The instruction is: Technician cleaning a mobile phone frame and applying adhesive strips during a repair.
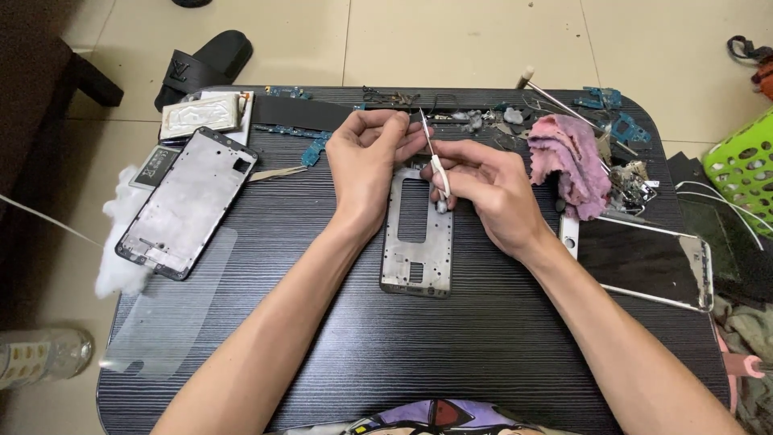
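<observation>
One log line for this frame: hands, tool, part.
left hand: pinching top of phone frame | right hand: holding tweezers at frame top | frame flat on table

A home phone-repair spot: low dark table [483,338] on tiled floor [451,40], strewn with phone frames [187,201].

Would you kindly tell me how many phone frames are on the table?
2: one frame under the hands at the centre, another frame at the left; clutter may hide others.

We see through one head-worn camera, looking steeply down and forward over our forearms at the table [483,338], close enough that its far edge and floor [451,40] show.
</observation>
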